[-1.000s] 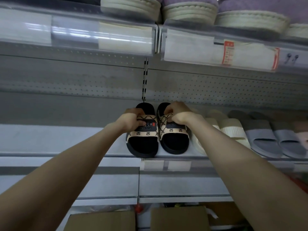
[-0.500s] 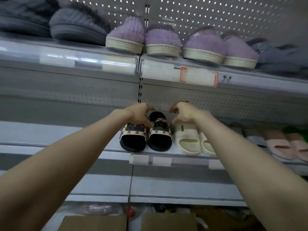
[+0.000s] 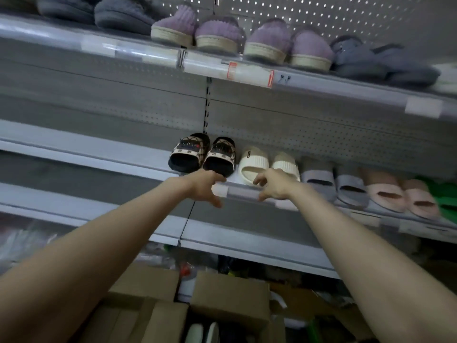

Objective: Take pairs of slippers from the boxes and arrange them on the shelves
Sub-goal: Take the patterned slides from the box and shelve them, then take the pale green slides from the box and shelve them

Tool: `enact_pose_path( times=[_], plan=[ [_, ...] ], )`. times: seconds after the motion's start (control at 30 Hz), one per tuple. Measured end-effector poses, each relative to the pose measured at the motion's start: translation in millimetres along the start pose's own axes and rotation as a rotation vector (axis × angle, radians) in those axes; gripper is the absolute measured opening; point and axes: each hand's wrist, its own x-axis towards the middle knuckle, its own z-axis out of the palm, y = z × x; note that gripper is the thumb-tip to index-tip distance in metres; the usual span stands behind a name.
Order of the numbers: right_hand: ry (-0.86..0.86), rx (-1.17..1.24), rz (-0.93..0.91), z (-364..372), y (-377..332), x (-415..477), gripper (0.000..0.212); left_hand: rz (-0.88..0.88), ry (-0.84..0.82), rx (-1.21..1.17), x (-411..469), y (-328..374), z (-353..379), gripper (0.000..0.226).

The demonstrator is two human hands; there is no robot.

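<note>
A pair of black slippers with patterned beige straps (image 3: 201, 154) stands side by side on the middle shelf (image 3: 128, 154), left of a cream pair (image 3: 268, 163). My left hand (image 3: 204, 185) hovers just in front of and below the black pair, fingers loosely spread and holding nothing. My right hand (image 3: 273, 185) hangs at the shelf's front edge below the cream pair, also holding nothing. Open cardboard boxes (image 3: 230, 295) stand on the floor below, with light slipper shapes showing inside one.
Grey (image 3: 333, 180), pink (image 3: 400, 196) and green (image 3: 445, 196) slippers continue to the right on the middle shelf. Purple fluffy slippers (image 3: 242, 39) and dark grey ones (image 3: 99, 11) fill the upper shelf. Plastic-wrapped goods lie at the lower left.
Both hands let go of the black patterned slippers and drew back toward me, down to the shelf's front edge. The view tilted and widened.
</note>
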Motion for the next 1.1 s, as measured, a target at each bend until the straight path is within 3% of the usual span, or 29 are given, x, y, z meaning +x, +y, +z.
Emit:
enact_pose_path(
  times=[0.43,0.8,1.1],
  plan=[
    [-0.313,0.106,0.074,194.7,63.6,-4.2,0.054,-0.113,-0.300,-0.088,7.7,-31.4,188.8,0.077],
    [-0.594,0.265,0.261,404.1,130.4,11.8,0.061,-0.199,-0.509,-0.290,31.2,-92.6,412.6,0.071],
    [-0.652,0.324,0.357,571.2,165.8,18.7,0.064,-0.384,-0.598,-0.333,32.6,-147.8,592.6,0.076]
  ],
)
